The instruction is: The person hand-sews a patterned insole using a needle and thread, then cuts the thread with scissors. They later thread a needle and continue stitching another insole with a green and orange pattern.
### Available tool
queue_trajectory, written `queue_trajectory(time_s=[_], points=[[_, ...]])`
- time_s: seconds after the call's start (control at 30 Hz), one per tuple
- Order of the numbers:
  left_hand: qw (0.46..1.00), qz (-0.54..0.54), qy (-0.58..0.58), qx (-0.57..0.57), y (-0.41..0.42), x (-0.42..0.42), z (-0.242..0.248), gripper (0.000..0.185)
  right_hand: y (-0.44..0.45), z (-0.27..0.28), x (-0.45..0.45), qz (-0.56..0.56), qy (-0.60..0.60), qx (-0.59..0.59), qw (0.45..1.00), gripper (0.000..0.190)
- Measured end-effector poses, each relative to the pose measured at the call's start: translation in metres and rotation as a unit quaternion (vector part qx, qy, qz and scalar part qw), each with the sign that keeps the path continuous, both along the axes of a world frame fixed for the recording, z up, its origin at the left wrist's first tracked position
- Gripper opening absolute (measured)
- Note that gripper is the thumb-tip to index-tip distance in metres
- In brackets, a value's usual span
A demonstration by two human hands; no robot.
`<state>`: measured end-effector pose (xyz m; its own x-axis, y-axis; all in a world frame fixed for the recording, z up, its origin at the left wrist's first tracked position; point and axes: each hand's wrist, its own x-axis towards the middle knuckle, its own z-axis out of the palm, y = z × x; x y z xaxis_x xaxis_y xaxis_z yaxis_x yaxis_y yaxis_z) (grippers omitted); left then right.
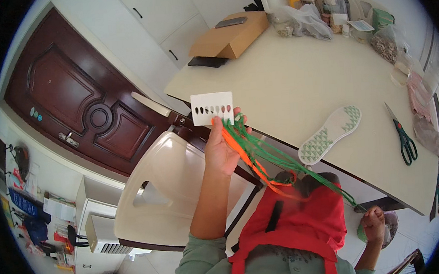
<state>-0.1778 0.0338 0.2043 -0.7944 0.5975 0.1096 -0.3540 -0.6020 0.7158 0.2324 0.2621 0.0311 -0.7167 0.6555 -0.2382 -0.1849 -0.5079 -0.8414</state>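
My left hand (223,146) holds up a white card with a row of oval holes (212,99), its lower edge pinched at the fingers. Hanks of orange thread (239,149) and green thread (281,154) hang from the card and hand, draping over the red apron (296,222). Far to the lower right, my right hand (373,218) is closed on the end of the green thread, pulling it out in a long line. A white insole with green stitched patterns (330,134) lies near the table's front edge. Scissors with dark green handles (402,135) lie to its right.
The cream table (294,72) spans the view. At its back stand a cardboard box (232,34) with a phone (231,22) on top, plastic bags (312,22) and jars. A cream chair (157,171) stands left, near a dark red door (88,92). More bags line the right edge.
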Motion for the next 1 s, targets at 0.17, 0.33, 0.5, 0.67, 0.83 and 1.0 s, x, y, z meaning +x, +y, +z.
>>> queue_trajectory(time_s=[0.17, 0.33, 0.5, 0.67, 0.83, 1.0], points=[[1.000, 0.014, -0.009, 0.011, 0.010, 0.008, 0.005, 0.039, -0.006, -0.006, -0.009, -0.006, -0.192, 0.122, 0.974, 0.010], [0.999, 0.018, -0.014, 0.037, 0.016, 0.006, 0.005, 0.042, -0.008, -0.019, -0.008, -0.061, -0.236, 0.170, 0.955, 0.011], [0.995, 0.037, 0.011, 0.095, 0.004, -0.014, 0.033, 0.043, 0.015, -0.092, 0.026, -0.141, -0.251, 0.216, 0.933, 0.011], [0.981, 0.083, 0.069, 0.163, -0.009, -0.055, 0.086, 0.037, 0.027, -0.124, 0.064, -0.177, -0.305, 0.261, 0.899, 0.014], [0.975, 0.169, 0.079, 0.117, -0.007, -0.114, 0.154, 0.044, 0.046, -0.174, 0.101, -0.203, -0.347, 0.239, 0.884, 0.014], [0.964, 0.244, 0.085, 0.064, -0.019, -0.184, 0.202, 0.042, 0.045, -0.191, 0.114, -0.265, -0.256, 0.167, 0.914, 0.013]])
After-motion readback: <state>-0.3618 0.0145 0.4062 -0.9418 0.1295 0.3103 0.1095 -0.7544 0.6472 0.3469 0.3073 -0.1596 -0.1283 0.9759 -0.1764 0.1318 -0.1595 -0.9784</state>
